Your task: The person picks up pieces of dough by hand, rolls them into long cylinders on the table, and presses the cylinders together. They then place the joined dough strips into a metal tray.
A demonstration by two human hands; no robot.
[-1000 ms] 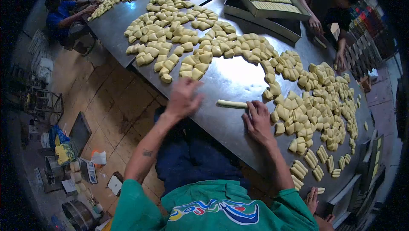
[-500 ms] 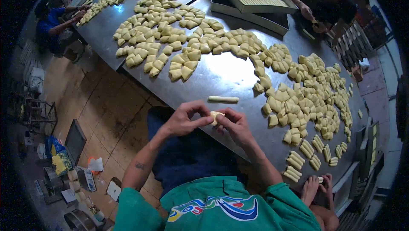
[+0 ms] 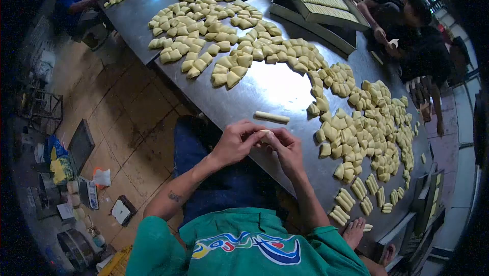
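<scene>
Pinching a small piece of pale dough [image 3: 266, 134] over the near edge of a metal table [image 3: 239, 105], the left hand [image 3: 233, 142] and right hand [image 3: 288, 153] come together, thumb and forefinger of each closed on it; most of the piece is hidden, and I cannot tell how the right hand's lower fingers are set. It looks light and soft — likely to dent under a hard squeeze, perhaps tacky rather than slippery. A light fingertip hold at its ends seems best. Just beyond the hands, a rolled dough stick [image 3: 272, 117] lies on the bare metal; being slender, it would probably sag if lifted by one tip, so fingers along its length should suit. Cut dough chunks [image 3: 233, 71] cluster farther off, with grouped sticks [image 3: 345, 199] to the right.
</scene>
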